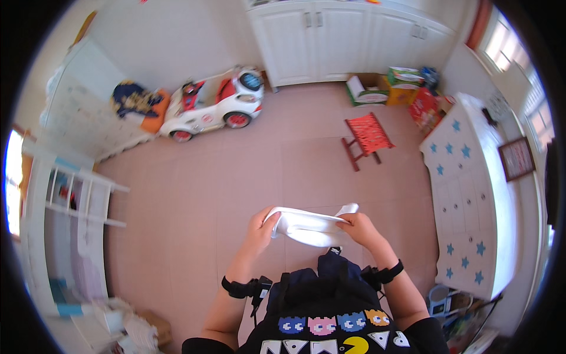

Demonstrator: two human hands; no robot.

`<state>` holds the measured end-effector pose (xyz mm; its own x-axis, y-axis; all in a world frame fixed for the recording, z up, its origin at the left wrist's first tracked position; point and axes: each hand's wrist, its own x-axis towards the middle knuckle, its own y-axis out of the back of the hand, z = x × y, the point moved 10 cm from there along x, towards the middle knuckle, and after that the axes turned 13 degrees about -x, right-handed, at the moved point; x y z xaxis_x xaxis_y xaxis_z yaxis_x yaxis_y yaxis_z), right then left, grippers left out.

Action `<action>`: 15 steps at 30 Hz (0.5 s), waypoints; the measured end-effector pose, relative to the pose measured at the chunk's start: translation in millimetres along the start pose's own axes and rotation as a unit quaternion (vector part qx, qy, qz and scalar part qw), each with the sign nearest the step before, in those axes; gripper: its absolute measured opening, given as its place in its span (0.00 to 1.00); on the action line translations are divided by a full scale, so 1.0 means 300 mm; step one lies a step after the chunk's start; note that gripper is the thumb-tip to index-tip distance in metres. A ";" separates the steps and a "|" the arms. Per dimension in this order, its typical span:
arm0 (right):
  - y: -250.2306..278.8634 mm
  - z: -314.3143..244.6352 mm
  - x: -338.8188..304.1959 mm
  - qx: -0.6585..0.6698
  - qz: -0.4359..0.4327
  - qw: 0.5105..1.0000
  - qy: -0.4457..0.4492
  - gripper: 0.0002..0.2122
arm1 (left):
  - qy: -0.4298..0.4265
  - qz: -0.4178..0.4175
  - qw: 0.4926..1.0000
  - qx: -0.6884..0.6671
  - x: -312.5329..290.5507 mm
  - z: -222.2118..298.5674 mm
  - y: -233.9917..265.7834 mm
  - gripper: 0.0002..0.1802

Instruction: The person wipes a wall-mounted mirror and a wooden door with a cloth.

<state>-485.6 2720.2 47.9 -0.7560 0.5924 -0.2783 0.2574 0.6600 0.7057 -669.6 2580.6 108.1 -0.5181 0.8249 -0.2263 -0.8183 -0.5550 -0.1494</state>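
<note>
Cloth (315, 223), white, just below centre of frame.
Left hand (260, 224) and right hand (361, 229) closed, pinching opposite ends; likely light, soft, limp: best held by edges.

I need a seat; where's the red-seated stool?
In the head view, the red-seated stool is on the floor right of centre, beyond the right hand and left of the star-decorated dresser.
</note>
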 end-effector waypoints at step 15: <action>-0.477 -0.787 0.001 0.202 -0.143 0.946 0.209 0.04 | -0.068 0.318 0.945 0.046 -0.868 0.055 0.863 0.16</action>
<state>-664.6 2516.8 100.5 -0.9799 0.1834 -0.0785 0.1509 0.9388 0.3098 -750.7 2224.0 144.1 -0.9340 0.3379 -0.1161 -0.3462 -0.9362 0.0608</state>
